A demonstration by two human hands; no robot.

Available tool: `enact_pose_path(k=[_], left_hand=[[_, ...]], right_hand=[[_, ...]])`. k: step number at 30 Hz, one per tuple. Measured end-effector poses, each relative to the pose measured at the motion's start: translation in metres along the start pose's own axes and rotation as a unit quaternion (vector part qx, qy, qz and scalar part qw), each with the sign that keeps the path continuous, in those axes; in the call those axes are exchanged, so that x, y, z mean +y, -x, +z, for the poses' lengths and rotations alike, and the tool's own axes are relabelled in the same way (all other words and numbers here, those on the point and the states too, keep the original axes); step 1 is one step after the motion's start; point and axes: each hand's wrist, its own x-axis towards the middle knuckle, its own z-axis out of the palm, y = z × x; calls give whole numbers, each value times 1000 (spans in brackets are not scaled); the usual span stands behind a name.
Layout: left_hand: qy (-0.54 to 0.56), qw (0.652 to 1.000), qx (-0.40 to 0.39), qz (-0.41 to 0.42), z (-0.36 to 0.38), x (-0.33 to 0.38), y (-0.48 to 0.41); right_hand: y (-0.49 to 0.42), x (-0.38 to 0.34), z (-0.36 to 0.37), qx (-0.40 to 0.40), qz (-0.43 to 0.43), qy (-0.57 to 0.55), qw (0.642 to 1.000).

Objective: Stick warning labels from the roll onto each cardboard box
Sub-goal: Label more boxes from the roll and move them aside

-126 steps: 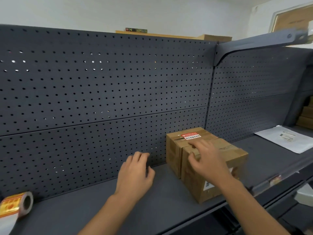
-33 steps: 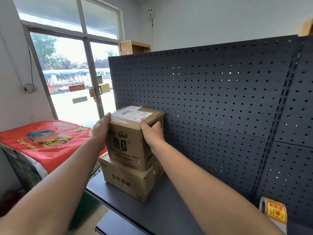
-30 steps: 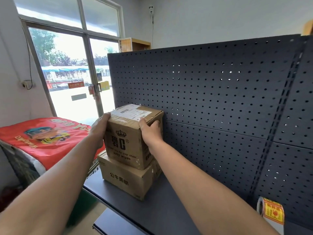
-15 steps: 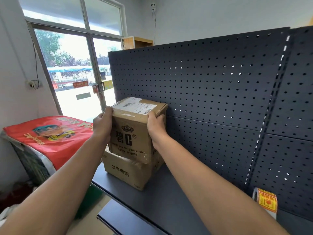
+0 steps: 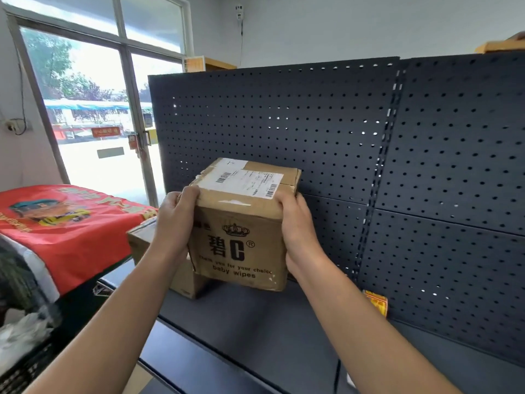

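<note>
The left hand [image 5: 176, 220] and right hand [image 5: 298, 231] grip opposite sides of a cardboard box [image 5: 238, 240] printed with a crown, "碧C" and "baby wipes", with a white barcoded shipping label [image 5: 241, 180] on top. The label roll [image 5: 376, 302] stands on the shelf [image 5: 270, 331] well to its right

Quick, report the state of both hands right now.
Left hand: grips the left side of the baby wipes box.
Right hand: grips the same box's right side.

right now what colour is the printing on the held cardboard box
Black, on the brown cardboard box; head view shows it best.
</note>
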Motion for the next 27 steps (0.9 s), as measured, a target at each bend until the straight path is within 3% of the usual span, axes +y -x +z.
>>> enact_pose_path(k=[9,22,27], left_hand=[[102,989,-97,-54,93,8,101],[120,950,-270,-102,220,-31,253],[107,942,-293,-123,251,-53,286]], right_hand=[[65,-47,-127,58,-10,26,998],[147,-44,-318,188,37,1,981],[165,-32,-366,223,51,0,974]])
